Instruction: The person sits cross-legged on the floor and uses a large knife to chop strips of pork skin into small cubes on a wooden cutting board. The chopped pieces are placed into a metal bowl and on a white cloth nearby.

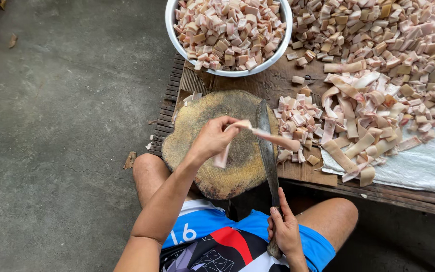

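My left hand [212, 137] holds a long pale pink strip of pork skin [278, 140] above a round, worn wooden chopping block [197, 121]. One end of the strip hangs down over the block, the other stretches right across a long knife blade [267, 146]. My right hand [284, 229] grips the handle of this big knife, low near my lap. The blade points away from me and lies along the block's right edge.
A metal bowl [173, 35] full of cut skin pieces stands behind the block. A large heap of cut pieces [399, 35] and long strips [358, 121] covers the low wooden platform [283, 85] and white sheet [424, 166] at right. Concrete floor at left.
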